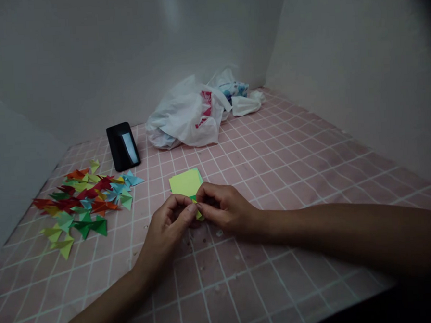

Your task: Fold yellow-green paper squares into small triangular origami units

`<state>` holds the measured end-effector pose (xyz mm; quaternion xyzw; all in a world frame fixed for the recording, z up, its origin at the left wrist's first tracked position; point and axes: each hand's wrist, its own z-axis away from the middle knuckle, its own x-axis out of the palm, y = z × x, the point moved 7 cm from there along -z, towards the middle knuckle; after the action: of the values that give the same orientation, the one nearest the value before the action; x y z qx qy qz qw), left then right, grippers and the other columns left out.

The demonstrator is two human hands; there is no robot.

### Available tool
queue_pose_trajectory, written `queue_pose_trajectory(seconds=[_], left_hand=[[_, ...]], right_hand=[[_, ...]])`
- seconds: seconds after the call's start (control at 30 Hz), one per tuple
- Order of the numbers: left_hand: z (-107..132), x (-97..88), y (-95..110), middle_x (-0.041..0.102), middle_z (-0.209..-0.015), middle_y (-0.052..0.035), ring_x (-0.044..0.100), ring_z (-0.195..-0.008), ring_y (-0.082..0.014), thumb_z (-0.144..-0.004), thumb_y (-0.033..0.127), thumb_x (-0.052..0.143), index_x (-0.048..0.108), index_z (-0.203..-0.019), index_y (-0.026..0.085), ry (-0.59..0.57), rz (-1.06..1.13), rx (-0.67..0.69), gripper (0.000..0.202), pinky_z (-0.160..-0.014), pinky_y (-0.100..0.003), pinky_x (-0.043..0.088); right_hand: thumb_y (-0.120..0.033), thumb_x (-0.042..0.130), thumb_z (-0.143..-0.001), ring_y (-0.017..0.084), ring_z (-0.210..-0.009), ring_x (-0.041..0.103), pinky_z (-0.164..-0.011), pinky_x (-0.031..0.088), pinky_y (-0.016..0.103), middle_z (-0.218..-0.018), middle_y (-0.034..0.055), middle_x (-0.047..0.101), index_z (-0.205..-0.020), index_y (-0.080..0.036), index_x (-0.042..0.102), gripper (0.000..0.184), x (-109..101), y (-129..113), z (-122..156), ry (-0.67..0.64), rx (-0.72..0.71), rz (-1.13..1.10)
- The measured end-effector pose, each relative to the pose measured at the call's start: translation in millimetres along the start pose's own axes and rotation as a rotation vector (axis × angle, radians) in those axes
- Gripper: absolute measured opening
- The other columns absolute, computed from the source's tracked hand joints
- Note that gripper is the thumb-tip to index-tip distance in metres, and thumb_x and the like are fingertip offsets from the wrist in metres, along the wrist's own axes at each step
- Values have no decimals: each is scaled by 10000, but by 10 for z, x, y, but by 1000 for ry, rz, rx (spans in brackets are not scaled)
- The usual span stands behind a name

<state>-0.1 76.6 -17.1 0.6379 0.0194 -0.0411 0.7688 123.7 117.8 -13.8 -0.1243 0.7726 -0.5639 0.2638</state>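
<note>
My left hand and my right hand meet at the middle of the pink tiled floor. Both pinch a small folded piece of yellow-green paper, mostly hidden by my fingers. Just behind my hands lies a small stack of square paper sheets, its top sheet yellow-green. To the left lies a heap of several folded paper triangles in red, orange, green, yellow and light blue.
A black phone leans near the back wall. White plastic bags with things inside sit in the back corner. Grey walls close in at the back, left and right. Small paper scraps dot the tiles near my hands.
</note>
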Motion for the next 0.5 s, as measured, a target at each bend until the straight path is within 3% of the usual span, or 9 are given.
queue_pose_trajectory(seconds=[0.5], left_hand=[[10,-41,39,586,-757,16,544,-700,-137,-821,359,695,592,-831,190,34,-98,17,198,-627,-239,420]], right_hand=[[-132,555,-870,128,-695,532,-653,410,261,-764,13,592,-762,-174,555,116,20,-123,27,-30,-197,94]])
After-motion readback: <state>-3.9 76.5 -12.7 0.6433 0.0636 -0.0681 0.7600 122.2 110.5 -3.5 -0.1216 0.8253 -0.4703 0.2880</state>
